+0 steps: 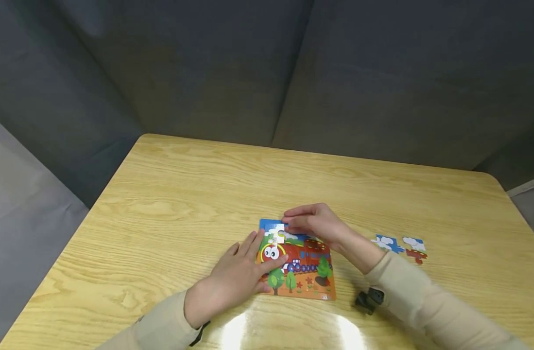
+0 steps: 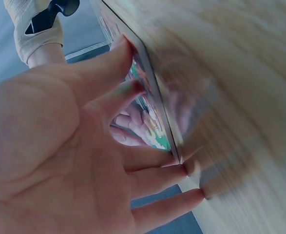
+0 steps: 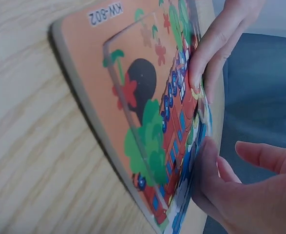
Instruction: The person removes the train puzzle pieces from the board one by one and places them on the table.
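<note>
Orange puzzle (image 1: 305, 279): left hand (image 1: 237, 271) spread over left edge, fingers straight; right hand (image 1: 322, 226) up top, can't tell if pinching. Sideways push could skew white piece (image 1: 274, 233).

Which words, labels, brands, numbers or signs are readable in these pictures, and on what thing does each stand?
"KW-802": white label at a corner of the puzzle board, right wrist view.
Head view: the label is too small to read.
No other text is readable.

The train jigsaw puzzle (image 1: 309, 260) looked glossy.
The table (image 1: 197, 184) had a shiny wood-grain surface; the dark curtain (image 1: 205, 73) and right sleeve (image 1: 402, 287) were matt cloth.
</note>
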The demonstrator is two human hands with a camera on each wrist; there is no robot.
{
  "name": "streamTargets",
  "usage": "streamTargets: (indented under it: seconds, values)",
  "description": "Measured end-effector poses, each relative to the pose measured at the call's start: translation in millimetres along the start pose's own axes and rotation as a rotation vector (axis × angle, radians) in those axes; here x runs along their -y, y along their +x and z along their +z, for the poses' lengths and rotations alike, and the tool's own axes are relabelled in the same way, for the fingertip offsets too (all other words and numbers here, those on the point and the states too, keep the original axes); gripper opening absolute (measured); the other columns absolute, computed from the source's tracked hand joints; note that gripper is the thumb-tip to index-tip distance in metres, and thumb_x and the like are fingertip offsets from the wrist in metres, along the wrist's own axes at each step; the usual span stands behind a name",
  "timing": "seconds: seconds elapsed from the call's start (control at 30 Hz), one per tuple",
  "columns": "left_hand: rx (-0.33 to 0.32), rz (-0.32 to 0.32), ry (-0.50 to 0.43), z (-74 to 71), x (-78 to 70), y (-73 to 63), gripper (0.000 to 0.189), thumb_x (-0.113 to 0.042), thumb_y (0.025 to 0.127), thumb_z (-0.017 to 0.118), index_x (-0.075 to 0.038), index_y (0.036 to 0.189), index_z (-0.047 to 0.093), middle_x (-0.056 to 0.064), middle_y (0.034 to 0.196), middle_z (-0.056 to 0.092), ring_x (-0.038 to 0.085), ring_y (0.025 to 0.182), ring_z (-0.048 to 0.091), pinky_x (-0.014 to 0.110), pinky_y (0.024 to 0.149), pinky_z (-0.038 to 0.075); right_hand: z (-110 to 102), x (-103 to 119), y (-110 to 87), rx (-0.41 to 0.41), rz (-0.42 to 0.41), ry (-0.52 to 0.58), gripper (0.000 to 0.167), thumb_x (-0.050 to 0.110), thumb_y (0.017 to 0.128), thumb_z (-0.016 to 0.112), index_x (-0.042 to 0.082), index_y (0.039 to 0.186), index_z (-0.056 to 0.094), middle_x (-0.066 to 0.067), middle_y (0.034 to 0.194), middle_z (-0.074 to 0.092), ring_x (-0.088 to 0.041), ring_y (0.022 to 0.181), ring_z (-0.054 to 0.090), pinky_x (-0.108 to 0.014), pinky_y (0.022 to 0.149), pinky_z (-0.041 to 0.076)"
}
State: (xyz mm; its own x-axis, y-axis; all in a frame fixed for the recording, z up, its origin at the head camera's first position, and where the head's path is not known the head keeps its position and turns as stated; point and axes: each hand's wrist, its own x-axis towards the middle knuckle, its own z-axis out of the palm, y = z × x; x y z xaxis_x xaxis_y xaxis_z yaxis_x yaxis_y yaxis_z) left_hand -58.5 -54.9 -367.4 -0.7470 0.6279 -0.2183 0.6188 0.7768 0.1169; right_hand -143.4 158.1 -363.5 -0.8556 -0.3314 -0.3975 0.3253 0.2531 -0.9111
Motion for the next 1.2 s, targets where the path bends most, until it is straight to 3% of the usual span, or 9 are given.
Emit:
streamTargets:
  seconds: [0.23, 0.43, 0.7, 0.87, 1.2]
  values:
    - [-0.002, 0.005, 0.021, 1.1, 0.5, 0.6, 0.063, -0.053, 0.090, 0.058, -0.042, 0.149, 0.039, 0.025, 0.157, 0.023, 0.037, 0.144, 0.026, 0.052, 0.103, 0.040, 13.1, -3.2, 7.7, -0.056, -0.074, -0.266, 0.025, 0.004, 0.091, 0.066, -0.007, 0.113, 0.067, -0.016, 0.095, 0.072, -0.024, 0.084, 0.071, -0.036, 0.077, 0.057]
    - [-0.004, 0.008, 0.019, 0.6, 0.6, 1.2, 0.063, -0.055, 0.090, 0.057, -0.042, 0.149, 0.040, 0.024, 0.157, 0.024, 0.037, 0.144, 0.025, 0.053, 0.103, 0.041, 21.7, -3.7, 10.4, -0.089, -0.129, -0.423, 0.018, -0.002, 0.085, 0.072, -0.002, 0.103, 0.072, -0.007, 0.086, 0.069, -0.016, 0.077, 0.066, -0.031, 0.071, 0.056]
    - [-0.007, -0.005, 0.012, 1.0, 0.6, 0.7, 0.064, -0.055, 0.088, 0.058, -0.043, 0.148, 0.041, 0.024, 0.157, 0.023, 0.037, 0.143, 0.026, 0.053, 0.103, 0.040, 11.9, -2.5, 8.1, -0.066, -0.129, -0.311, 0.016, -0.002, 0.085, 0.071, -0.002, 0.101, 0.070, -0.010, 0.089, 0.065, -0.020, 0.072, 0.064, -0.033, 0.065, 0.056]
    - [-0.009, -0.005, 0.036, 1.9, 0.9, 0.7, 0.064, -0.056, 0.089, 0.057, -0.044, 0.149, 0.039, 0.024, 0.157, 0.024, 0.037, 0.143, 0.027, 0.051, 0.103, 0.041, -11.3, -2.9, -0.8, -0.075, -0.149, -0.272, 0.019, 0.003, 0.087, 0.071, -0.004, 0.105, 0.067, -0.011, 0.092, 0.061, -0.021, 0.074, 0.063, -0.036, 0.067, 0.056]
    - [-0.016, -0.005, 0.019, 4.4, 2.1, 0.2, 0.064, -0.055, 0.089, 0.056, -0.043, 0.149, 0.038, 0.025, 0.157, 0.022, 0.037, 0.143, 0.027, 0.051, 0.104, 0.040, -54.8, -11.6, -31.0, -0.114, -0.108, -0.269, 0.021, 0.002, 0.087, 0.071, -0.006, 0.106, 0.065, -0.012, 0.093, 0.059, -0.021, 0.070, 0.061, -0.035, 0.064, 0.055]
